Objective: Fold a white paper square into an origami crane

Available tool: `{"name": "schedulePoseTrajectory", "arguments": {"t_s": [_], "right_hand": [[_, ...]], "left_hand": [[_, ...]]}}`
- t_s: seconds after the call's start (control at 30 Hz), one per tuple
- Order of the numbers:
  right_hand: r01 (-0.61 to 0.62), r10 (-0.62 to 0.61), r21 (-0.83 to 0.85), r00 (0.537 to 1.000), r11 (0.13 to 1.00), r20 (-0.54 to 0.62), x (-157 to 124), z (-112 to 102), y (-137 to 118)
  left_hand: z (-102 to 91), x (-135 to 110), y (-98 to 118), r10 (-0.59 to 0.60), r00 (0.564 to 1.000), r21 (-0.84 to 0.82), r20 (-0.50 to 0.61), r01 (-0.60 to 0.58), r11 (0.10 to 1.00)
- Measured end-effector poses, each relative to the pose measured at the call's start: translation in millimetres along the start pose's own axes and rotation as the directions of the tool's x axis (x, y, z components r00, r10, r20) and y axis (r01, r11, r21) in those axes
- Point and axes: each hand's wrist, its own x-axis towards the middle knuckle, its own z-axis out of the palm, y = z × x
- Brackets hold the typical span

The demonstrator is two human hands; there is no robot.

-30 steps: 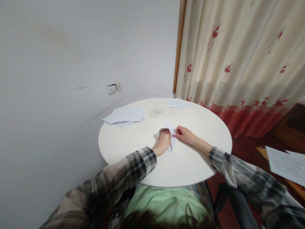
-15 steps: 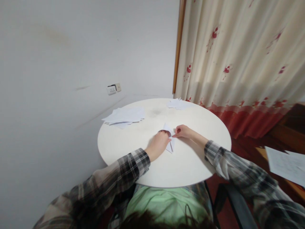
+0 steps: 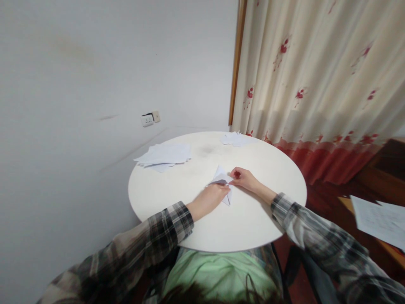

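Observation:
A small folded white paper (image 3: 220,173) lies on the round white table (image 3: 205,230), in front of me. Its upper part comes to a point, and one flap stands raised with a shaded underside. My left hand (image 3: 210,198) rests across the lower part, fingers closed together on the paper and reaching to its right side. Part of the sheet is hidden beneath that hand. At the paper's right edge, my right hand (image 3: 244,177) pinches it between thumb and forefinger, the other fingers curled.
A stack of white paper sheets (image 3: 166,153) lies at the table's back left. Smaller paper pieces (image 3: 236,138) are at the far edge. A wall with a socket (image 3: 147,120) stands left, a curtain (image 3: 300,76) behind right. More papers (image 3: 379,219) lie on a wooden surface at right.
My left hand has shifted slightly down, its fingers out from beneath the flap and reaching further right. The flap now shows more fully. My right hand keeps its pinch; the view has shifted slightly.

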Motion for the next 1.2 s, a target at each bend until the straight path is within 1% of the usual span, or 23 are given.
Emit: {"name": "schedulePoseTrajectory", "arguments": {"t_s": [0.07,0.13,0.17,0.23,0.33,0.43,0.53,0.57,0.63,0.7,0.73,0.77,0.83,0.87,0.93,0.97,1.07,1.2], "right_hand": [[0.116,-0.117,-0.019,0.992,0.993,-0.043,-4.0,1.8,-2.4],[0.195,-0.196,-0.034,0.98,0.98,-0.038,-5.7,2.6,-5.4],[0.216,-0.217,-0.036,0.976,0.976,-0.025,-6.0,2.8,-6.6],[0.232,-0.232,-0.04,0.973,0.972,0.005,-6.1,3.0,-7.6],[0.22,-0.218,-0.068,0.975,0.973,0.032,-5.9,3.5,-5.9],[0.197,-0.194,-0.08,0.98,0.977,0.043,-5.9,3.7,-2.9],[0.186,-0.183,-0.077,0.982,0.98,0.045,-6.5,2.3,-1.7],[0.182,-0.18,-0.075,0.983,0.98,0.044,-6.9,1.3,-2.0],[0.178,-0.175,-0.068,0.984,0.982,0.042,-8.2,-1.1,-3.2],[0.173,-0.171,-0.058,0.985,0.983,0.041,-10.3,-3.7,-4.8],[0.172,-0.17,-0.053,0.985,0.984,0.041,-11.5,-4.7,-5.7],[0.175,-0.173,-0.048,0.984,0.983,0.04,-12.8,-5.3,-6.5],[0.182,-0.181,-0.044,0.983,0.982,0.029,-15.5,-5.1,-8.2],[0.183,-0.182,-0.044,0.983,0.982,0.023,-16.7,-4.3,-8.9],[0.177,-0.176,-0.042,0.984,0.983,0.021,-18.5,-1.8,-10.3],[0.174,-0.173,-0.041,0.985,0.984,0.027,-19.1,-0.2,-10.8],[0.185,-0.183,-0.051,0.982,0.981,0.045,-19.3,4.1,-10.7],[0.217,-0.214,-0.109,0.976,0.97,0.033,-17.6,8.2,-6.5]], "left_hand": [[-2.6,0.5,0.3,0.039,0.999,-0.016,0.021,-0.039,0.999],[-5.4,-0.1,1.9,0.064,0.997,-0.023,0.03,-0.064,0.998],[-6.4,-0.7,3.0,0.061,0.998,-0.024,0.026,-0.061,0.998],[-7.7,-2.2,5.1,0.035,0.999,-0.015,0.015,-0.035,0.999],[-8.3,-4.2,7.4,-0.007,1.0,0.031,0.019,0.006,0.999],[-11.3,-5.4,8.2,0.007,1.0,0.144,0.013,-0.008,0.99],[-19.6,-4.6,9.3,0.105,0.994,0.307,-0.042,-0.087,0.948],[-23.3,-3.4,10.2,0.14,0.987,0.344,-0.082,-0.104,0.933],[-31.7,0.3,13.3,0.155,0.966,0.358,-0.209,-0.072,0.931],[-40.5,6.1,17.9,0.13,0.924,0.292,-0.36,-0.022,0.956],[-44.9,9.4,20.8,0.124,0.908,0.238,-0.4,-0.028,0.971],[-49.1,12.9,23.7,0.125,0.91,0.179,-0.395,-0.057,0.982],[-56.3,19.4,29.4,0.113,0.957,0.032,-0.268,-0.109,0.994],[-59.1,22.0,31.6,0.093,0.977,-0.052,-0.192,-0.104,0.993],[-62.1,26.0,34.3,0.067,0.994,-0.206,-0.085,-0.083,0.975],[-62.3,27.4,34.3,0.058,0.997,-0.279,-0.054,-0.071,0.958],[-58.7,30.8,29.7,0.023,0.999,-0.452,-0.039,-0.038,0.891],[-49.5,35.3,17.4,-0.06,0.998,-0.567,-0.037,0.028,0.823]]}}
